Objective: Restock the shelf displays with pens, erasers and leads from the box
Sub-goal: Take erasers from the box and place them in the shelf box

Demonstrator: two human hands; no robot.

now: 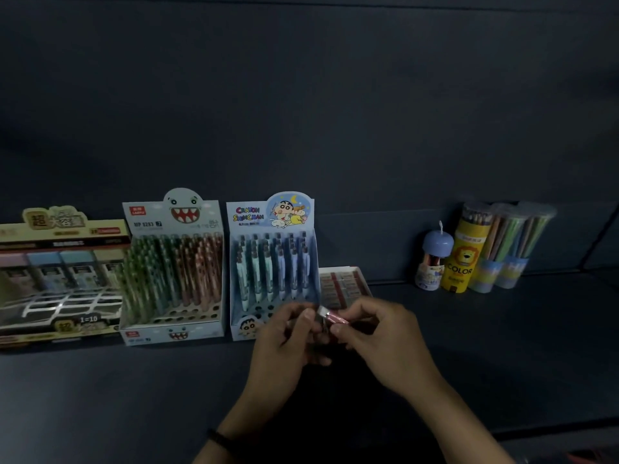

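Head view, pretty dim. The left hand (284, 333) and right hand (375, 329) both pinch one small eraser (330, 317) with a pink sleeve and a white end, just in front of the flat eraser tray (345, 283). The cardboard shark pen display (172, 272) and the Shin-chan pen display (273, 262) have empty holes up front, so I'd guess midway at best.

A stationery shop is shown. On a dark shelf (469, 346), branded cardboard pen boxes (172, 262) are lined up at left. An eraser tray (345, 286) is set beside them, and pencil tubes (462, 259) are stood at far right.
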